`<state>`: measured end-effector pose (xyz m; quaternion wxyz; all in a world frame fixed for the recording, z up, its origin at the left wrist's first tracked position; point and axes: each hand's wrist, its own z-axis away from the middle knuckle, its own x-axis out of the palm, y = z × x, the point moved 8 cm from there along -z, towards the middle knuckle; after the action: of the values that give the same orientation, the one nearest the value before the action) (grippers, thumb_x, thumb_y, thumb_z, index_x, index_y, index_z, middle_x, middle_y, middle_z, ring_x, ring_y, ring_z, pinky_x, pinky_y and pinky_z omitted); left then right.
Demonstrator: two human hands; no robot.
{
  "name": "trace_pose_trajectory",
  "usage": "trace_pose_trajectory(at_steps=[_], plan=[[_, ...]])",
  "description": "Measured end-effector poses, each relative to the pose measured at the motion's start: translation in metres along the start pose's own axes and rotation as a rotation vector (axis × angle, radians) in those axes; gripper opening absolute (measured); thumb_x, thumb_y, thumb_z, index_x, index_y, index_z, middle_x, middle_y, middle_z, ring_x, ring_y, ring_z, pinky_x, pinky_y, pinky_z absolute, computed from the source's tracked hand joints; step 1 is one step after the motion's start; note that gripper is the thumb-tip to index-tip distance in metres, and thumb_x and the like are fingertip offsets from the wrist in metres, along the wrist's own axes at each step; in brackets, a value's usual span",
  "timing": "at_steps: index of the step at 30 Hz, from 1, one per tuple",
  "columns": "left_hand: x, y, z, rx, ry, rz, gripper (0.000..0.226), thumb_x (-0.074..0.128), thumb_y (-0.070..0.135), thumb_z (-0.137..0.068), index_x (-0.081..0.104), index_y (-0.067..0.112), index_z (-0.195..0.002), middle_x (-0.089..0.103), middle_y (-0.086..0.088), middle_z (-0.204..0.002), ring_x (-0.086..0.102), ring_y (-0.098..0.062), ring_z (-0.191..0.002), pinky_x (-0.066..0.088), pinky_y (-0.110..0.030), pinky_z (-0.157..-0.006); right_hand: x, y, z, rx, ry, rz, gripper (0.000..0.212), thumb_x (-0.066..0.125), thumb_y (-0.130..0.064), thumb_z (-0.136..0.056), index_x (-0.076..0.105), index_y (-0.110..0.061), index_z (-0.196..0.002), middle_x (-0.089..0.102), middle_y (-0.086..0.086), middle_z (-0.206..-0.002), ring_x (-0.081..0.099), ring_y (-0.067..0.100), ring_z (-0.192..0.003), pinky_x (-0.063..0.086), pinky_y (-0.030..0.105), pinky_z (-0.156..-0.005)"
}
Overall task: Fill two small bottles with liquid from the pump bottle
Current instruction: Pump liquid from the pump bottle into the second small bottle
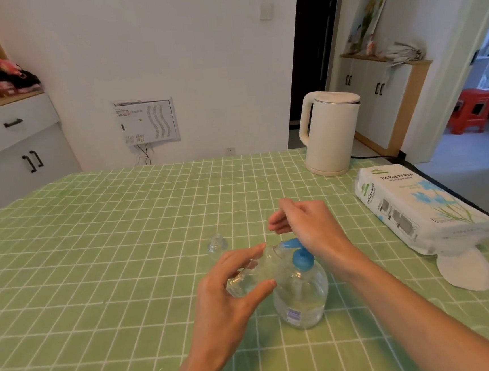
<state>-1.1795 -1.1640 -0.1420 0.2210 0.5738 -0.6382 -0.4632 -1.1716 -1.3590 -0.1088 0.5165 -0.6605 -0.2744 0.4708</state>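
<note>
Held the small bottle [251, 277] tilted in the left hand [227, 303], near centre, fingers and thumb clamped round it, mouth at the pump bottle [302, 298] spout. Had the right hand [308, 224] above the blue pump head [302, 259], fingers loosely bent, apart, holding nothing. Had the second small bottle [217, 243] upright just beyond, left. Judged both light, thin-walled, slippery once wet: best gripped gently round the body

Pump head [302, 257] partly behind right hand [308, 224]

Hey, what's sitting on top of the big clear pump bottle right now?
A blue plastic pump head tops the clear pump bottle, spout aimed at the small clear bottle in the left hand. The right hand covers the pump's far edge; contact cannot be told.
</note>
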Motion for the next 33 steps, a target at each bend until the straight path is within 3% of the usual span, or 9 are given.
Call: trace_pose_trajectory(at_steps=[4, 8, 11, 13, 16, 19, 24, 30, 33], plan=[[-0.002, 0.001, -0.001, 0.012, 0.000, -0.028, 0.052, 0.091, 0.018, -0.076, 0.074, 0.038, -0.121, 0.075, 0.015, -0.112, 0.071, -0.013, -0.104, 0.047, -0.008, -0.088, -0.009, -0.005, 0.008, 0.000, -0.021, -0.176, 0.041, 0.053, -0.033, -0.109, 0.084, -0.013, -0.090, 0.086, -0.004, -0.087, 0.080, 0.004, -0.083, 0.051, 0.020, -0.078], [-0.001, 0.003, 0.001, 0.012, 0.013, -0.026, 0.050, 0.089, 0.029, -0.075, 0.073, 0.040, -0.121, 0.075, 0.018, -0.113, 0.071, -0.010, -0.105, 0.048, -0.009, -0.088, -0.006, 0.020, 0.028, -0.002, -0.075, -0.069, 0.049, 0.050, -0.050, -0.108, 0.085, -0.022, -0.088, 0.084, -0.001, -0.090, 0.078, 0.014, -0.089, 0.053, 0.031, -0.086], [0.002, 0.004, 0.002, 0.009, 0.007, -0.009, 0.050, 0.084, 0.037, -0.075, 0.071, 0.042, -0.123, 0.075, 0.020, -0.115, 0.071, -0.009, -0.106, 0.048, -0.010, -0.089, 0.002, 0.041, 0.041, 0.017, -0.076, -0.089, 0.069, 0.039, -0.074, -0.092, 0.086, -0.025, -0.081, 0.076, 0.023, -0.089, 0.070, 0.036, -0.085, 0.051, 0.038, -0.086], [0.004, 0.004, 0.002, 0.010, 0.001, -0.003, 0.050, 0.083, 0.038, -0.075, 0.071, 0.041, -0.123, 0.075, 0.019, -0.116, 0.071, -0.012, -0.107, 0.049, -0.011, -0.090, 0.006, 0.048, 0.042, -0.013, 0.005, -0.156, 0.080, 0.035, -0.079, -0.083, 0.082, -0.014, -0.078, 0.081, 0.012, -0.083, 0.076, 0.029, -0.085, 0.054, 0.042, -0.087], [0.004, 0.002, 0.001, 0.011, 0.003, -0.004, 0.051, 0.083, 0.039, -0.075, 0.071, 0.039, -0.124, 0.075, 0.016, -0.115, 0.071, -0.013, -0.108, 0.049, -0.012, -0.091, 0.009, 0.056, 0.040, -0.057, 0.140, -0.173, 0.079, 0.034, -0.078, -0.084, 0.078, -0.012, -0.080, 0.083, 0.002, -0.077, 0.078, 0.031, -0.081, 0.059, 0.054, -0.090], [0.005, -0.001, 0.000, 0.002, 0.000, -0.003, 0.049, 0.085, 0.038, -0.077, 0.072, 0.039, -0.124, 0.075, 0.015, -0.115, 0.071, -0.015, -0.109, 0.050, -0.015, -0.093, 0.009, 0.057, 0.037, -0.109, 0.182, -0.134, 0.082, 0.032, -0.071, -0.088, 0.076, -0.006, -0.068, 0.081, 0.003, -0.071, 0.076, 0.031, -0.075, 0.060, 0.053, -0.088], [0.005, -0.003, 0.001, 0.001, 0.003, -0.025, 0.049, 0.085, 0.036, -0.077, 0.072, 0.037, -0.124, 0.074, 0.017, -0.114, 0.069, -0.009, -0.109, 0.047, -0.009, -0.092, 0.006, 0.051, 0.038, -0.163, 0.210, -0.055, 0.073, 0.033, -0.060, -0.083, 0.061, 0.003, -0.060, 0.071, 0.027, -0.070, 0.064, 0.047, -0.071, 0.055, 0.061, -0.076], [0.004, -0.001, 0.002, 0.001, -0.001, -0.018, 0.049, 0.085, 0.032, -0.076, 0.072, 0.036, -0.124, 0.075, 0.015, -0.115, 0.070, -0.013, -0.108, 0.047, -0.010, -0.090, 0.010, 0.057, 0.039, -0.083, 0.193, -0.098, 0.085, 0.029, -0.076, -0.086, 0.075, -0.007, -0.064, 0.078, 0.013, -0.072, 0.072, 0.041, -0.078, 0.058, 0.058, -0.088], [0.004, 0.002, 0.000, 0.007, -0.006, -0.021, 0.049, 0.083, 0.036, -0.076, 0.072, 0.036, -0.124, 0.075, 0.015, -0.114, 0.071, -0.015, -0.108, 0.050, -0.016, -0.092, 0.009, 0.058, 0.039, -0.075, 0.210, -0.091, 0.095, 0.024, -0.082, -0.084, 0.078, -0.005, -0.068, 0.082, 0.001, -0.073, 0.077, 0.025, -0.076, 0.059, 0.054, -0.092]])
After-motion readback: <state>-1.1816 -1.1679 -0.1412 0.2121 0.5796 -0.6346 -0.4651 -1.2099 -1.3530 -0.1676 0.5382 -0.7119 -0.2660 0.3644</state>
